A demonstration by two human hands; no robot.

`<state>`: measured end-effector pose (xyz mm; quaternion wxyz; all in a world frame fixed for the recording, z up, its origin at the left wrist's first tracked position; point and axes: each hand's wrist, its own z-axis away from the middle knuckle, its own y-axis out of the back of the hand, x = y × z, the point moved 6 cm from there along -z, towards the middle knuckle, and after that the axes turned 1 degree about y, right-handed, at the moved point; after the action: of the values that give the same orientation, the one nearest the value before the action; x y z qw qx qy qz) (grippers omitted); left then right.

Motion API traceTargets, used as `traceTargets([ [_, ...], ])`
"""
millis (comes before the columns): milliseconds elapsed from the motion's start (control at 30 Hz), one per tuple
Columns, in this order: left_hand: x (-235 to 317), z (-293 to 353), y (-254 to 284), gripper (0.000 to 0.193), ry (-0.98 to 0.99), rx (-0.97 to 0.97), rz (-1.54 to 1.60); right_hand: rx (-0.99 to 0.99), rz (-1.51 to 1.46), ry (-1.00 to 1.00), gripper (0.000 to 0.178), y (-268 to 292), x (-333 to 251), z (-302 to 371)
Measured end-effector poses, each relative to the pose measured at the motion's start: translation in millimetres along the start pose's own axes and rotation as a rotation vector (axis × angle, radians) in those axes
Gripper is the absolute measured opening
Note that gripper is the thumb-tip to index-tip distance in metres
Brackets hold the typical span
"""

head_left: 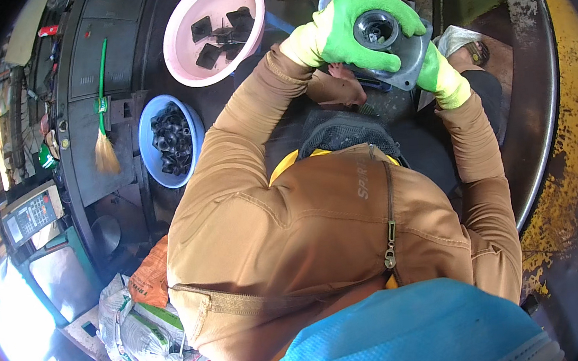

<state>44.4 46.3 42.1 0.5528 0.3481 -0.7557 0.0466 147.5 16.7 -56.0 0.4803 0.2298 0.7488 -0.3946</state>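
Both my hands wear bright green gloves with yellow cuffs and hold up a dark flanged fitting (414,49), a squarish plate with a round raised collar. My left hand (351,32) wraps round the collar, its fingers curled over the far side and thumb along the near side. At the plate's right edge, my right hand (440,77) grips from beside and behind; most of its fingers are hidden by the plate. Small dark bits or ridges show inside the collar's opening, too small to make out.
A pink basin (177,25) with several black square-plated parts stands beyond my left arm. Nearer is a blue basin (149,167) full of dark pieces. A green-handled broom (103,115) leans on a grey cabinet. Sacks (118,322) lie lower left; a worn yellow metal edge (565,154) curves along the right.
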Motion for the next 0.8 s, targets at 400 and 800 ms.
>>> traceTargets([
  [400, -6, 2, -8, 0.046, -0.076, -0.278, 0.282, -0.061, 0.471, -0.123, 0.058, 5, 22, 14],
  [800, -12, -16, 18, 0.079, 0.202, 0.106, -0.122, 0.236, 0.131, 0.051, 0.058, 18, -21, -15],
])
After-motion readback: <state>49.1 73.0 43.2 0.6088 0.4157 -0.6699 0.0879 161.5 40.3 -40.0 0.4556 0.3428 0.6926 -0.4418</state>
